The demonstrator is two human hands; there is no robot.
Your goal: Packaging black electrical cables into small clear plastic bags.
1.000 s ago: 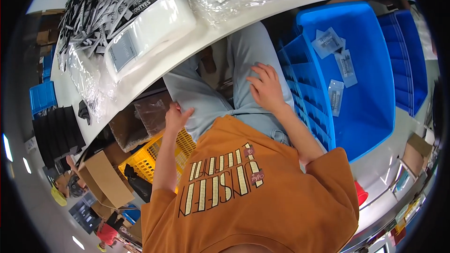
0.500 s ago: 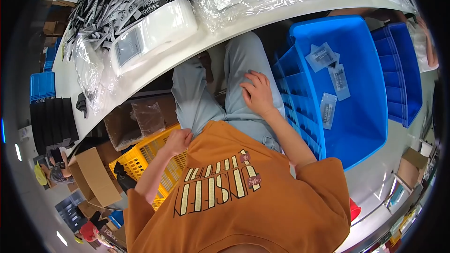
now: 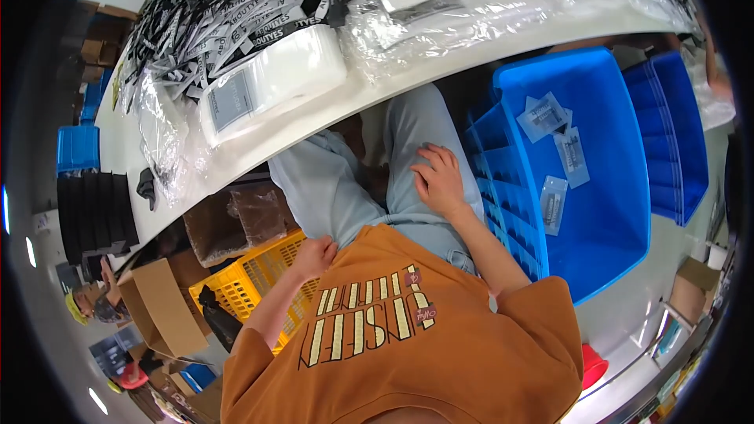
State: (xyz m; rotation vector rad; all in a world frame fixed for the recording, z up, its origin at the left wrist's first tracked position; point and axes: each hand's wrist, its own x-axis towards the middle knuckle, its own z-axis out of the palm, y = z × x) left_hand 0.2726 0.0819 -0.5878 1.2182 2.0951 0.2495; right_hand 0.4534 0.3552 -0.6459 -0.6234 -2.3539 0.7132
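Note:
My right hand rests loosely on the right leg of my light-blue jeans, fingers apart and holding nothing. By my left hip my left hand is curled closed against the jeans, beside the hem of my orange shirt. Whatever its fingers hold, if anything, is hidden. To the right stands a large blue bin, with several small clear packets lying inside. On the white table ahead, a stack of clear plastic bags lies beside a pile of black and white printed strips.
Clear plastic film covers the table's far right. A yellow crate and an open cardboard box stand at my left. Another blue bin is beyond the first. Other people are at the far left.
The whole view has shifted, so the table, bins and my body sit slightly lower in it. My left knee has swung outward to the left. Both hands stay on the jeans.

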